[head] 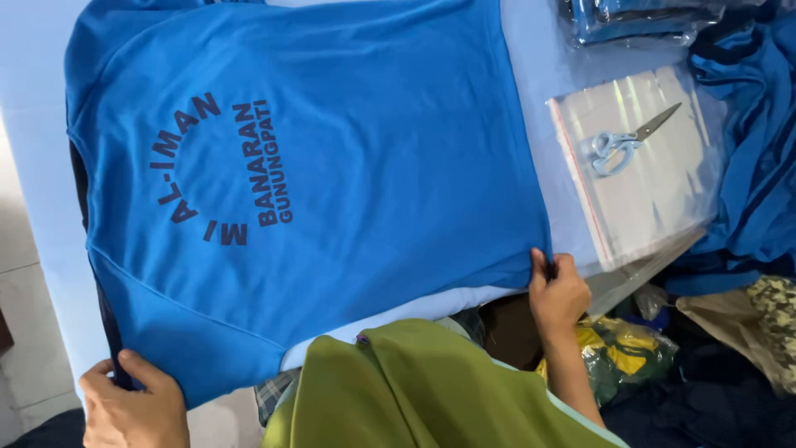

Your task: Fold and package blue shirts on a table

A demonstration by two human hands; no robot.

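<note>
A bright blue T-shirt point(332, 166) with dark printed lettering lies spread flat on a pale blue table point(531, 58). My left hand point(133, 406) grips the shirt's near left corner, by the sleeve, at the table's edge. At the near right, my right hand point(557, 290) pinches the shirt's hem corner. Both hands hold the cloth taut along its near side. A green garment I wear fills the bottom middle of the view.
A stack of clear plastic bags point(647, 182) lies right of the shirt, with light blue scissors point(622, 143) on top. More blue clothing point(759, 166) is heaped at the far right. Bagged shirts point(638, 21) sit at the top right. Bags and bundles point(630, 353) crowd the floor.
</note>
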